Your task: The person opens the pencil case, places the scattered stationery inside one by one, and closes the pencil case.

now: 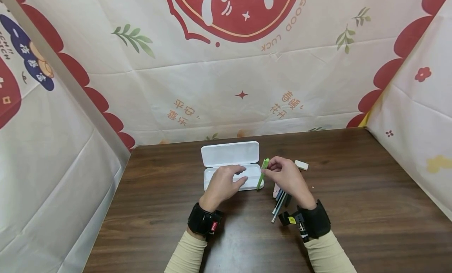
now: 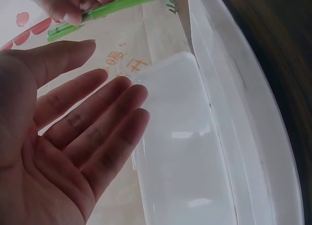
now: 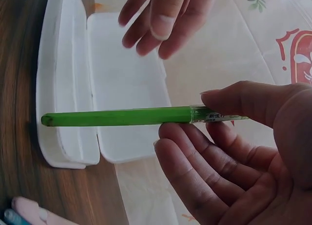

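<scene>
A green pen [image 1: 261,175] is pinched between the thumb and fingers of my right hand [image 1: 287,178], above the right end of a white pencil case [image 1: 231,154]. In the right wrist view the green pen [image 3: 117,117] points across the case, its clear, labelled end between thumb and fingers. The pencil case lies on the table with its lid folded back. Over its lower half hovers my left hand [image 1: 223,183], fingers apart and holding nothing. The left wrist view shows that palm [image 2: 63,152] beside the white case [image 2: 180,137].
Below my right hand lies a small bunch of pens and pencils [image 1: 278,208], with a pink item [image 1: 276,190] next to it. A white eraser [image 1: 301,165] rests to the right. Patterned cloth [image 1: 226,80] hangs behind and beside the brown wooden table [image 1: 152,210].
</scene>
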Tool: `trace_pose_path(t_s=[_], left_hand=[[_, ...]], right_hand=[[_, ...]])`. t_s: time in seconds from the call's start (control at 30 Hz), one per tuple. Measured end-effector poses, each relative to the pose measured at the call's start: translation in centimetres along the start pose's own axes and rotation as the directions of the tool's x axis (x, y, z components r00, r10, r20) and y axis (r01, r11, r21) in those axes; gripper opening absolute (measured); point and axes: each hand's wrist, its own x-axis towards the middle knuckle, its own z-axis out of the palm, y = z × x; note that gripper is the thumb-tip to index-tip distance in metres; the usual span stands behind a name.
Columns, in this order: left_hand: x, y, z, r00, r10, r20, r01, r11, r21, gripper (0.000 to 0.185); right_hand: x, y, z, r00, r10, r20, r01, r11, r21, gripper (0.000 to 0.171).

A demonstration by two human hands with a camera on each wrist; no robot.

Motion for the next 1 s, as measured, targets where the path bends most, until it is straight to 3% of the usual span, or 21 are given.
trace_pose_path(t_s=[0.2, 0.43, 0.7, 1.0], left_hand=[[0.07, 0.23, 0.09, 0.999, 0.035, 0.004, -0.035, 0.998, -0.050, 0.027], [0.08, 0.56, 0.06, 0.998, 0.040, 0.050, -0.033, 0.990, -0.135, 0.027], [0.08, 0.55, 0.18, 0.997, 0.073, 0.042, -0.065, 0.985, -0.162, 0.024], [0.17, 0.47, 0.43, 0.995, 0.089, 0.042, -0.083, 0.988, -0.130, 0.021]], right_hand=[[-0.02, -0.26, 0.09, 1.000, -0.008, -0.003, 0.008, 0.999, 0.045, 0.018], [0.00, -0.37, 0.39, 0.998, -0.019, 0.062, 0.007, 0.983, 0.182, 0.018], [-0.07, -0.45, 0.67, 0.993, -0.030, 0.111, -0.003, 0.958, 0.285, 0.019], [-0.05, -0.38, 0.58, 0.991, -0.017, 0.135, -0.031, 0.939, 0.343, 0.024]])
